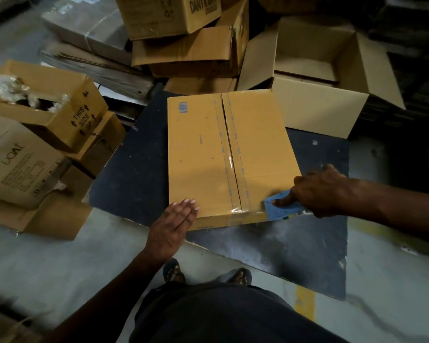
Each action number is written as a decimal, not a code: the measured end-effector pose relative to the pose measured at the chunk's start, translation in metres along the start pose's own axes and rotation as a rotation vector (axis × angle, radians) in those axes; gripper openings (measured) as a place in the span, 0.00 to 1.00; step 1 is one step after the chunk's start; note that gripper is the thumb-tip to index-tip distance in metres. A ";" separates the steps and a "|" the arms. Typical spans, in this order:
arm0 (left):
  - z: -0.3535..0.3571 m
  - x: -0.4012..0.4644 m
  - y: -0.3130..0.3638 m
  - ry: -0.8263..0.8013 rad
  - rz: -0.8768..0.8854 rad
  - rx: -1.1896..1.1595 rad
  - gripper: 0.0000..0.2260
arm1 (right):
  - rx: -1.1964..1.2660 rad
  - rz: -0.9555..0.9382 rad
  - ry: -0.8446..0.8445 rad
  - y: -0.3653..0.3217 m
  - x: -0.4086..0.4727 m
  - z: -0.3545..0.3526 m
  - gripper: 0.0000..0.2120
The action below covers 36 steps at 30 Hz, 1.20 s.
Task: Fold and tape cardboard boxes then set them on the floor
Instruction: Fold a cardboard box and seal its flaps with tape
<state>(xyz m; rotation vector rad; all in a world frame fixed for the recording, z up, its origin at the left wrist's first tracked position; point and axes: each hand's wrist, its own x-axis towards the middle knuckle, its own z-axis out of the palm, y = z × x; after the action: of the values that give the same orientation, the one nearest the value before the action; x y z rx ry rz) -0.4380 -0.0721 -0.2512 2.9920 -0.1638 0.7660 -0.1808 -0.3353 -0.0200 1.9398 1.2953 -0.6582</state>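
At nine o'clock in the head view, a stack of used cartons point(35, 154) is seen on the grey floor point(60, 263), one of them printed "THIS SIDE UP" and stuffed with crumpled clear plastic point(8, 89). Toward twelve o'clock, more brown boxes point(183, 38) are piled against one another. At the centre, the cardboard box point(208, 154) is laid flat-topped on a dark board point(134, 174), its two top flaps met along a seam that is covered by a strip of clear printed tape point(230, 157) running from the far edge to the near edge and over it. The left hand point(171, 226) is pressed flat at the box's near left corner, at about seven o'clock from the seam, with fingers straight and together, nothing being grasped. At about four o'clock from the seam, a blue tape dispenser point(280, 206) is gripped by the right hand point(320, 191), fingers curled round it, and is held against the near right edge of the box. At one to two o'clock, an open, unsealed carton point(317, 78) is stood with its flaps spread, partly on the board's far corner. At six o'clock, the person's two sandalled feet point(206, 273) are seen on the floor just beside the board's near edge.
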 end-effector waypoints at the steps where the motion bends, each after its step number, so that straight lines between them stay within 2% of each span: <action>1: 0.000 0.000 0.000 0.005 -0.005 0.007 0.23 | 0.000 0.007 -0.021 0.001 0.000 0.004 0.39; 5: -0.004 0.003 0.004 -0.048 -0.039 -0.013 0.25 | 0.002 0.008 -0.017 -0.004 0.009 0.009 0.39; 9: -0.021 0.021 0.031 -0.103 -0.169 -0.023 0.31 | -0.005 -0.046 0.025 0.002 0.009 0.014 0.39; 13: -0.009 0.065 0.082 -0.135 -0.081 -0.043 0.37 | 0.018 -0.118 0.063 0.009 0.010 0.013 0.39; 15: 0.010 0.076 0.090 -0.171 -0.015 -0.008 0.32 | 0.090 -0.138 0.053 0.013 0.008 0.010 0.39; 17: 0.022 0.071 0.078 -0.142 0.022 0.019 0.21 | 0.137 -0.152 0.049 0.015 0.008 0.007 0.39; 18: 0.022 0.064 0.068 -0.125 0.018 0.012 0.20 | 0.168 -0.158 0.057 0.014 0.008 0.005 0.39; 24: 0.021 0.046 0.035 -0.118 0.072 0.042 0.21 | 0.226 -0.161 0.121 0.004 0.009 0.000 0.40; 31: 0.024 0.048 0.039 -0.091 0.054 0.051 0.22 | 0.085 -0.026 0.071 0.053 -0.013 0.038 0.40; 36: 0.017 0.051 0.038 -0.180 0.034 0.028 0.25 | 0.126 -0.031 0.082 0.050 0.000 0.050 0.41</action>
<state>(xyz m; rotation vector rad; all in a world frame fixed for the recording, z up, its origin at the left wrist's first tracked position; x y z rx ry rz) -0.3900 -0.1161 -0.2413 3.0902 -0.2129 0.5052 -0.1360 -0.3875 -0.0376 2.0712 1.3653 -0.6976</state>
